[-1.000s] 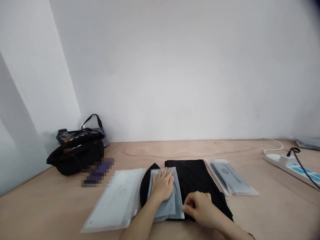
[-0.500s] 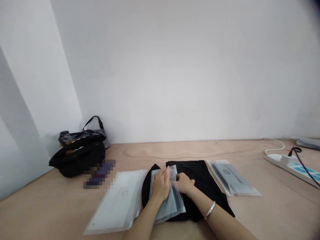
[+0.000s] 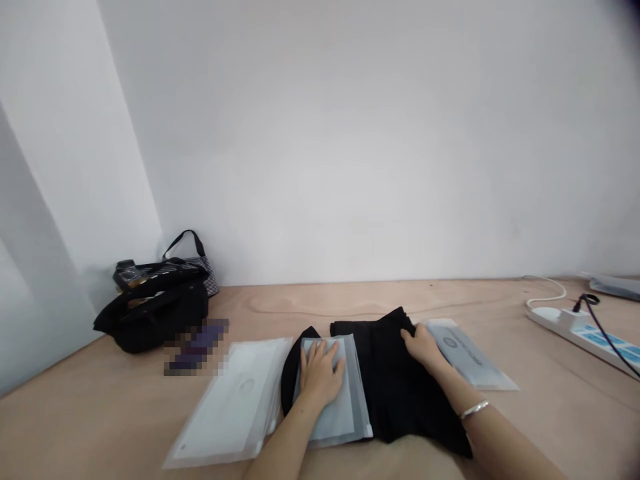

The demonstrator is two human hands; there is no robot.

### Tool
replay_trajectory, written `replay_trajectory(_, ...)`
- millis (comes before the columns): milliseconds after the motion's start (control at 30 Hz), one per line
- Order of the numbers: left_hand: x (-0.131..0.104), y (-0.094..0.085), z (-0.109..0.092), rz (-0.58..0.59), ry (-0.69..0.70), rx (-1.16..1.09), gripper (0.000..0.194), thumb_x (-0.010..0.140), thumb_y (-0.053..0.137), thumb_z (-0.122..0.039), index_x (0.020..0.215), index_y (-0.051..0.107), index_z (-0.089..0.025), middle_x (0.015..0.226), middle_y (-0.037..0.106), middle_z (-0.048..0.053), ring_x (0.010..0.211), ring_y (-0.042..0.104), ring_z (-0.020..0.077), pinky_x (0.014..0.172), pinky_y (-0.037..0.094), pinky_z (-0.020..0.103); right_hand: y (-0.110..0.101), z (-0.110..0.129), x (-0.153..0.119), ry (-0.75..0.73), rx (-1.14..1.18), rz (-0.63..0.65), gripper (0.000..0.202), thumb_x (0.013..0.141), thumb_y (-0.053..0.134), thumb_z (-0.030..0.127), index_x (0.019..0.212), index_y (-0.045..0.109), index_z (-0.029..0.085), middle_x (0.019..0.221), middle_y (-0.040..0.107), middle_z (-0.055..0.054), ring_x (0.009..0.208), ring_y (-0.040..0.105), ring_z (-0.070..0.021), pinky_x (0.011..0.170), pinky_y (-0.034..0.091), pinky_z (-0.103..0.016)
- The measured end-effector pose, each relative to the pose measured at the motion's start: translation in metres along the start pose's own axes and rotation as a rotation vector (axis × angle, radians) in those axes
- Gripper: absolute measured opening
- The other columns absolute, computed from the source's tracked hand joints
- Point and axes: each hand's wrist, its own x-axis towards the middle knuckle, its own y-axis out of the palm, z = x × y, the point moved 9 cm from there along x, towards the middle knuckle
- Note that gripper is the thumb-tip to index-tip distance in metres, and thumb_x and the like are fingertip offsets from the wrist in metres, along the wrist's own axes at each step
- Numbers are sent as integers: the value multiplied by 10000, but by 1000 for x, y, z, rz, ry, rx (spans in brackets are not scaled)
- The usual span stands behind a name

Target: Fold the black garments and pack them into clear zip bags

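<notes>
My left hand (image 3: 321, 375) lies with fingers spread on a frosted zip bag (image 3: 350, 413) with something grey inside. That bag rests on black cloth (image 3: 395, 393), near the front middle of the table. At the cloth's far right corner, my right hand (image 3: 423, 343) pinches the fabric and lifts its edge a little. Left of the cloth are frosted zip bags (image 3: 225, 407) with white contents. Just beyond my right hand, partly hidden by it, lies another frosted bag (image 3: 467, 357) with grey contents and a printed mark.
A black bag (image 3: 160, 317) and a striped bag (image 3: 211, 273) stand at the back left, with a blurred purple item (image 3: 203, 345) before them. A white power strip (image 3: 595, 340) with cables lies at the right, and a plastic bag (image 3: 613, 285) behind it.
My right hand has left the zip bag, moved right and taken hold of the cloth's corner, raising it. My left hand has spread its fingers flat on the zip bag, whose top layer now lies down.
</notes>
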Motion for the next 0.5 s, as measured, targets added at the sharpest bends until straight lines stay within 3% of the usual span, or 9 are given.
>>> replay_trajectory(133,-1,-12,3,-81,-73,31,407,815,417,-418,1181,520,-275,1307,435,66,1237,284,289,1011,119,532,-14,9,-1,-50,-88,-79,375,829,431,320,1082,499,51,1023,585,-208,982,543,-276,778,399,-325)
replay_trajectory(267,-1,-28,18,-123,-168,-5,406,741,524,-306,1143,545,-253,1299,399,97,1179,351,285,931,304,423,-11,42,-24,-223,-191,-131,415,815,450,367,1125,499,96,1188,482,-209,1138,402,-314,903,307,-408)
replay_trajectory(400,0,-37,34,-144,-157,-152,467,647,567,-108,1100,539,-217,1225,425,100,1105,435,243,907,332,324,28,64,-45,-514,-371,119,526,785,454,472,1229,465,189,1323,399,-127,1239,282,-296,996,169,-464)
replay_trajectory(500,1,-35,44,-109,-160,-271,380,628,566,-62,987,561,-186,1050,540,75,975,527,208,841,372,283,50,52,-47,-497,-449,236,633,808,349,554,1348,291,228,1408,274,-98,1295,156,-301,1003,31,-540)
